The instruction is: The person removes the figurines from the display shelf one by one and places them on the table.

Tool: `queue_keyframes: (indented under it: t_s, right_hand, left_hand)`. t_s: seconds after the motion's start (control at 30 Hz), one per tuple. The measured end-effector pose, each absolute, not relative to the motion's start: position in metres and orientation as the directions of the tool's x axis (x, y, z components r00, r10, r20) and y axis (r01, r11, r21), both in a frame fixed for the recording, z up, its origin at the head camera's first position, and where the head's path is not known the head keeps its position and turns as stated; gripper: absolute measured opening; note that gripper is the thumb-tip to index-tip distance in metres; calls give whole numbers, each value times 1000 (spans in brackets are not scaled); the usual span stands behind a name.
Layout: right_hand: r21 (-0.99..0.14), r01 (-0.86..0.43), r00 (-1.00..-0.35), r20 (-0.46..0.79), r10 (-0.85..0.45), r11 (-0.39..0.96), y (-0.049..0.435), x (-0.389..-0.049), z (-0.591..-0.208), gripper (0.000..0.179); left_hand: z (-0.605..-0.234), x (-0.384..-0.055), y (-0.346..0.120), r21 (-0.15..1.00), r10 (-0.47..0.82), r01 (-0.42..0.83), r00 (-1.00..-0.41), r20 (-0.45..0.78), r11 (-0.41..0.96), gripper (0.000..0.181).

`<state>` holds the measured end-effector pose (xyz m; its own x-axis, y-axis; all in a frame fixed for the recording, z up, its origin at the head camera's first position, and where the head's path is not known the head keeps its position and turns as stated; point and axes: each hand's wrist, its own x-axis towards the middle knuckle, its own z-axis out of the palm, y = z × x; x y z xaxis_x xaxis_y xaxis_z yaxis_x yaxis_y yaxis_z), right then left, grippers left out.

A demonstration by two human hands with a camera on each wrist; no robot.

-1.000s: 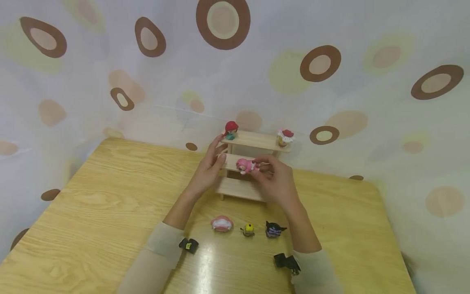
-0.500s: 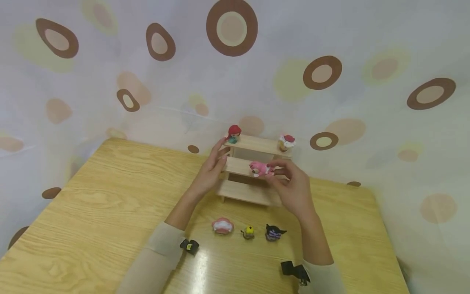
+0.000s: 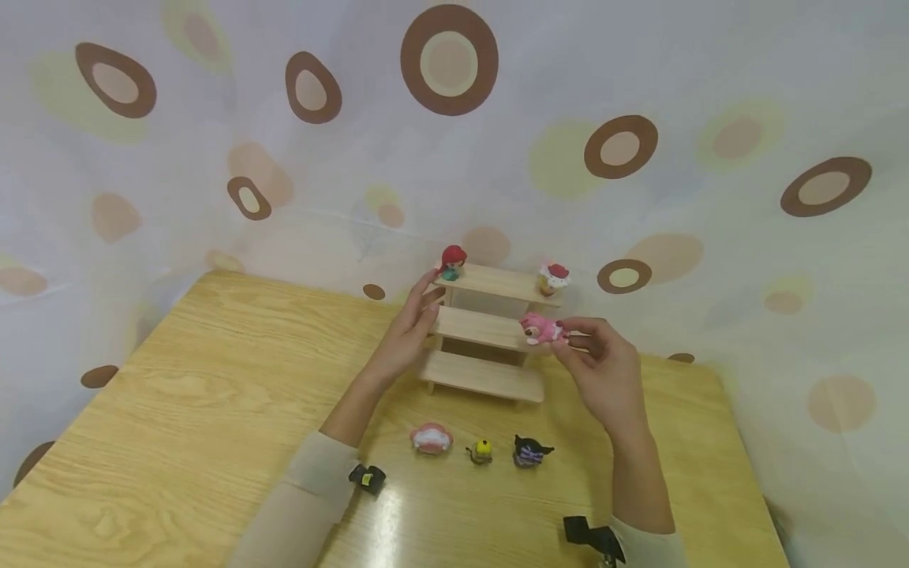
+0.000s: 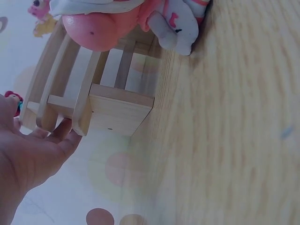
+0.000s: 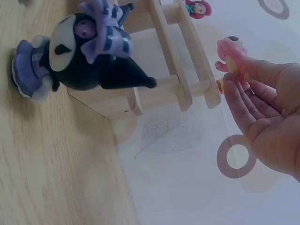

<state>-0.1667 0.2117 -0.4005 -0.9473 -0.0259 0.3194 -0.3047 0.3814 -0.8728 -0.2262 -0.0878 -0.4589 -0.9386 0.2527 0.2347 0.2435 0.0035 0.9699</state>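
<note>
A three-tier wooden display shelf (image 3: pixel 483 375) stands at the back of the table. My left hand (image 3: pixel 403 341) holds its left side, thumb by the middle tier and fingers at the tier ends (image 4: pixel 40 152). Between thumb and fingers, my right hand (image 3: pixel 609 375) pinches a small pink bear figurine (image 3: pixel 541 329), tilted sideways at the right end of the middle tier. On the top tier, a red-haired figurine (image 3: pixel 452 263) sits at the left, near my left fingertips. A figurine with a red-and-white top (image 3: pixel 554 279) occupies the right end.
In front of the shelf stand a pink-and-white figurine (image 3: pixel 431 439), a small yellow-topped one (image 3: pixel 480 452) and a black-hooded figurine with a purple bow (image 3: pixel 529 452). Behind the shelf hangs a patterned wall covering (image 3: pixel 341 158). Both wrists wear black straps (image 3: pixel 368 478).
My right hand has moved right along the middle tier, carrying the pink bear figurine to its right end. My left hand keeps its place on the shelf. The head view has shifted slightly.
</note>
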Motion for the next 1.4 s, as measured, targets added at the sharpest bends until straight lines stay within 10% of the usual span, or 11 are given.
queue_keyframes:
  t_s: [0.8, 1.4]
  right_hand:
    - [-835, -139, -984, 177, 20, 532, 277, -126, -436, 28]
    - [-888, -31, -933, -140, -333, 459, 311, -127, -455, 28]
  left_hand:
    - [-459, -234, -85, 968, 261, 246, -939, 225, 50, 57]
    - [-457, -235, -99, 967, 238, 249, -944, 230, 55, 57]
